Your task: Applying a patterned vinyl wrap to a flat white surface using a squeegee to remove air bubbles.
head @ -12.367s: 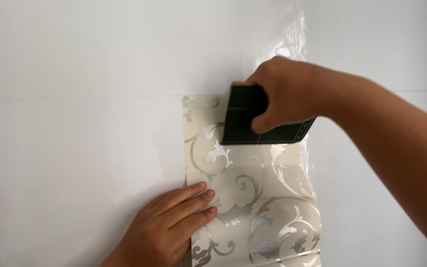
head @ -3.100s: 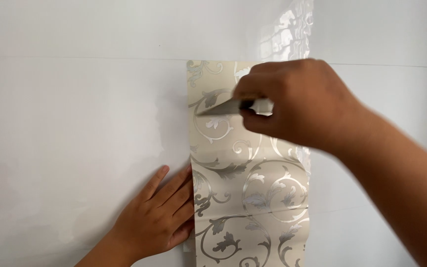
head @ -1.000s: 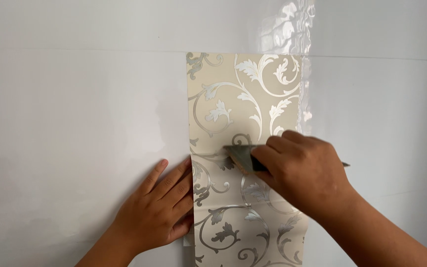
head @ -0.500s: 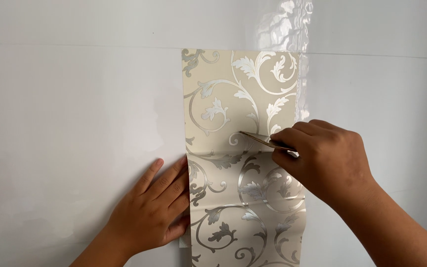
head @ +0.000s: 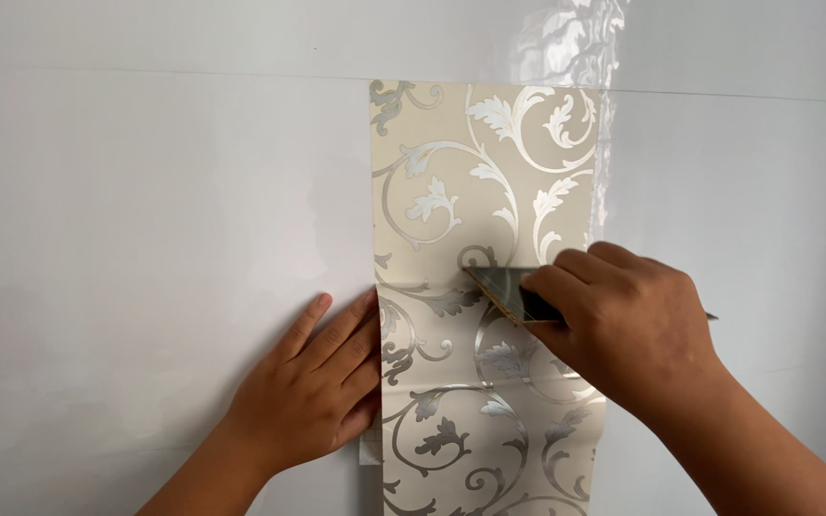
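Observation:
A strip of cream wallpaper (head: 475, 191) with silver leaf scrolls lies flat against a glossy white wall (head: 145, 191). My right hand (head: 623, 325) grips a dark flat scraper (head: 504, 287) and presses its edge onto the paper about halfway down the strip. My left hand (head: 313, 382) lies flat with fingers spread, its fingertips on the strip's left edge below the scraper. The lower part of the strip looks looser and shinier than the upper part.
A thin horizontal seam (head: 145, 75) runs across the wall at the strip's top edge. A shiny reflection (head: 566, 38) of the pattern shows above the strip. A bit of backing paper (head: 370, 451) peeks out under my left hand.
My right hand with the scraper has slid down the strip and now sits a little lower right. The upper paper lies smooth. My left hand has stayed put.

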